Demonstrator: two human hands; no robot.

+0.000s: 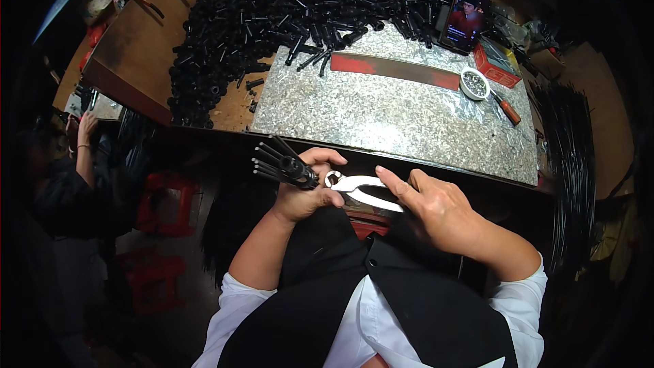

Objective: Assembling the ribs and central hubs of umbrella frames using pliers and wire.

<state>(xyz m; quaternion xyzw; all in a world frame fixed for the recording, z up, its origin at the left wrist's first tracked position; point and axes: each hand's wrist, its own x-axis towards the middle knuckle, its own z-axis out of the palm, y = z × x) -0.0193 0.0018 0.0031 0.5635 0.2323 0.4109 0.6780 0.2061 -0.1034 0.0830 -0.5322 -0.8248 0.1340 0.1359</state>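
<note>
Below the near edge of the speckled grey stone worktop [409,119], over the person's lap, the left hand [306,194] is closed around a bundle of thin black plastic rods with a thicker black cap [286,165]; seven or eight rod ends fan out to the upper left. The right hand [436,208] grips the pale metal handles of one pair of silvery pincers [361,187], forefinger stretched along them, the round jaws just beside the bundle's cap. The slab's middle lies bare. At its far edge sit one heap of black tubular parts [272,13], one red-and-grey flat bar [395,69], one small white bowl of metal bits [475,84] and one upright phone [465,17].
</note>
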